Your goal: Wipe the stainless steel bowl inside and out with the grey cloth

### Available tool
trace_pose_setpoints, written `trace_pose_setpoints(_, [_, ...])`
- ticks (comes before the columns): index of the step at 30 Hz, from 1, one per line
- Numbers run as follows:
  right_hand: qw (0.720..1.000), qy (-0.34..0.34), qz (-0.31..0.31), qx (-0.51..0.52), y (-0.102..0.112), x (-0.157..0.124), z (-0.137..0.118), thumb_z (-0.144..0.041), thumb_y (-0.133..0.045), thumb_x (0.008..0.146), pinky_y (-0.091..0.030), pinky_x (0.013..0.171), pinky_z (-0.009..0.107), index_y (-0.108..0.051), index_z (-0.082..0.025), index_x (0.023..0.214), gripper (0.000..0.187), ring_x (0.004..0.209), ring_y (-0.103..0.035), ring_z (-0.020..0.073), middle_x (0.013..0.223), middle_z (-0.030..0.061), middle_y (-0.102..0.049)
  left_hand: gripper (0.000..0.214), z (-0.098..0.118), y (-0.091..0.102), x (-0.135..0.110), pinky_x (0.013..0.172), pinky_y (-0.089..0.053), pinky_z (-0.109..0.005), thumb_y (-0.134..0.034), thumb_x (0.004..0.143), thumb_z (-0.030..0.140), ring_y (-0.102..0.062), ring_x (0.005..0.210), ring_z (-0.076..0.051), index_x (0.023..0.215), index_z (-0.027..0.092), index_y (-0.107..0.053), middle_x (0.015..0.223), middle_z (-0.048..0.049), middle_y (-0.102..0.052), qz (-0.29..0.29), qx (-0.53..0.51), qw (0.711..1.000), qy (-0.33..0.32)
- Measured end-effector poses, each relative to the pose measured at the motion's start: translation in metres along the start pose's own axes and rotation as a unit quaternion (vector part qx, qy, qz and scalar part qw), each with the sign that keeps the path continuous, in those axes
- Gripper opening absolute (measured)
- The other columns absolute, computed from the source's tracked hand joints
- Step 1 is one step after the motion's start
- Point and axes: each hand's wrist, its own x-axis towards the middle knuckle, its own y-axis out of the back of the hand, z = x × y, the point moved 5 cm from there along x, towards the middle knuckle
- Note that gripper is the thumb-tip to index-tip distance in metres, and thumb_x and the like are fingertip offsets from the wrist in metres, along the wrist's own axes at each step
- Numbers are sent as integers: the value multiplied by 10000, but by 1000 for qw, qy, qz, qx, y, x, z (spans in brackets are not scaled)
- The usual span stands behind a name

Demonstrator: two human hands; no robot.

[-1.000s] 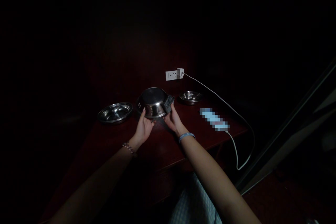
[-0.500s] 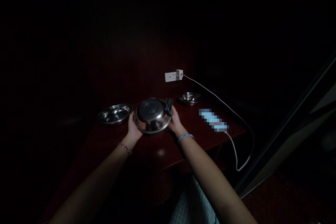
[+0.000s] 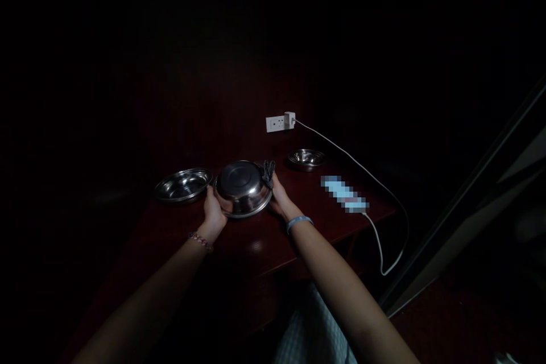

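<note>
Steel bowl (image 3: 243,187) upside down, both hands gripping rim.

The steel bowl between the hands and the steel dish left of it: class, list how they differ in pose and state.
The steel bowl is upside down, base up; the steel dish sits upright, hollow showing. The bowl is gripped by the left hand and right hand, the right also holding a dark cloth; the dish lies untouched on the table. The bowl looks deeper, the dish shallower. Both are shiny metal and round.
</note>
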Motion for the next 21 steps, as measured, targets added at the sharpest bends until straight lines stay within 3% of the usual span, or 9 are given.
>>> trace_pose_setpoints(3, [1000,-7,-10,-10,-2,-3,1,-641,-326,1093,-604,1047,512,-680,-216,1294,588,1227,-733,284,1198,124,-794,361,4,-1,-6,1062,-542,-271,-459,1091,295,-740,1179,-162,1265,212,-765,1209,-74,-816,35,2,999,-20])
trace_pose_setpoints(8, [998,9,-61,-18,-9,-3,2,-644,-314,1099,-576,1101,517,-659,-197,1383,632,1286,-706,294,1278,145,-779,396,7,-3,-6,1060,-547,-283,-426,1099,295,-748,1154,-158,1318,224,-749,1219,-70,-815,38,-5,999,-24])
trace_pose_setpoints(14, [997,0,-69,-19,-11,-1,8,-514,-234,1150,-514,1192,463,-591,-174,1488,598,1307,-696,216,1388,122,-738,397,6,6,3,990,-582,-279,-421,1096,296,-767,1094,-167,1274,210,-765,1203,-75,-817,64,-17,998,-18])
trace_pose_setpoints(21, [996,-8,-83,-43,-10,3,11,-553,-308,1137,-578,1118,446,-626,-240,1448,544,1219,-734,202,1262,63,-796,425,2,9,10,957,-609,-315,-401,1088,290,-786,1014,-188,1339,224,-738,1173,-73,-822,40,-25,999,-8])
